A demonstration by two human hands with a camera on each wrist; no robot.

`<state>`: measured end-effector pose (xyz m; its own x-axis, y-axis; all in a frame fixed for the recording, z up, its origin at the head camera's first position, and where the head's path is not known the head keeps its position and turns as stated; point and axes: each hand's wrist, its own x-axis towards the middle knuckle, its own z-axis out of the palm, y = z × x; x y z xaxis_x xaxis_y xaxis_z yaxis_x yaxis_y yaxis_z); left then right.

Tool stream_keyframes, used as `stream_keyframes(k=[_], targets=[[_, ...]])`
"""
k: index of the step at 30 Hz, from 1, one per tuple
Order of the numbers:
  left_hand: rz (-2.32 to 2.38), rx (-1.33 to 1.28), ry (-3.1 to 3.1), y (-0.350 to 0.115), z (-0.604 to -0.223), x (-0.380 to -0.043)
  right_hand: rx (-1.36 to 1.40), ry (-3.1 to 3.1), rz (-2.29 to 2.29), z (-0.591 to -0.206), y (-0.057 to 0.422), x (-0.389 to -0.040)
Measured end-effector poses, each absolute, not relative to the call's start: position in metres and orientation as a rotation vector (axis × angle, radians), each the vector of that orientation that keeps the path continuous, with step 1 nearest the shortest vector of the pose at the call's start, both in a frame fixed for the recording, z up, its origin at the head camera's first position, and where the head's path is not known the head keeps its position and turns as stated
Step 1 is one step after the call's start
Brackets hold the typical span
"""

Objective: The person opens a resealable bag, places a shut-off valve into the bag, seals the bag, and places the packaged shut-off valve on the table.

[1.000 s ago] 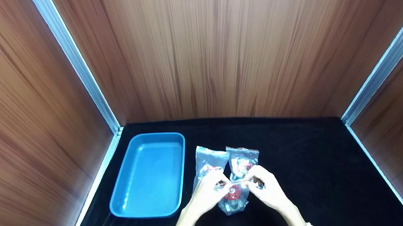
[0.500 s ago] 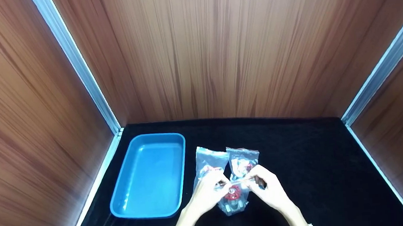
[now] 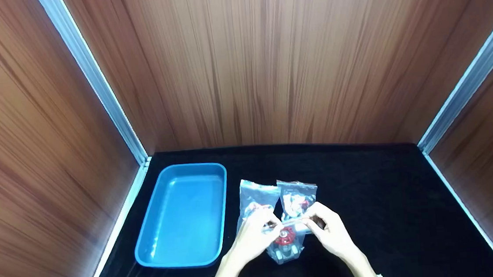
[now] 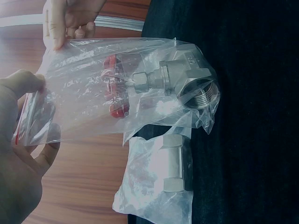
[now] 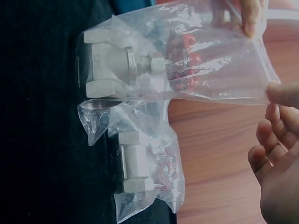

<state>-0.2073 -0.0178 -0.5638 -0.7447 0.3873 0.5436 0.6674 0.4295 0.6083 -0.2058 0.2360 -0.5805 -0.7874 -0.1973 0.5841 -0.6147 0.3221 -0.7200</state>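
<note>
A clear zip bag [image 4: 79, 93] with a red line along its mouth hangs upright between my hands. Inside it is a metal gate valve [image 4: 170, 77] with a red handwheel [image 3: 284, 236] and a threaded opening. My left hand [image 3: 258, 234] pinches the bag's mouth at its left corner. At the right corner, the thumb and finger of my right hand [image 3: 329, 233] pinch the same edge. Just beyond lie two more bagged valves on the black cloth: the left bag [image 3: 257, 193], partly hidden by my left hand, and the right bag [image 3: 298, 191].
A blue tray [image 3: 182, 222] stands on the black cloth [image 3: 379, 198] to the left of the bags. Wood-grain panels [image 3: 258, 67] with metal corner strips enclose the back and both sides.
My right fingertips have shifted slightly rightward along the bag's mouth. The left hand, the held bag and the other bags have stayed in place.
</note>
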Motion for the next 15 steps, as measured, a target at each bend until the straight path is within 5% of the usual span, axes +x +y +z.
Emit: stream_keyframes(k=[15], targets=[[-1.260,-0.905,-2.386,-0.018,-0.563,-0.208,0.685,-2.349,1.585,-0.608,0.238,-0.200]])
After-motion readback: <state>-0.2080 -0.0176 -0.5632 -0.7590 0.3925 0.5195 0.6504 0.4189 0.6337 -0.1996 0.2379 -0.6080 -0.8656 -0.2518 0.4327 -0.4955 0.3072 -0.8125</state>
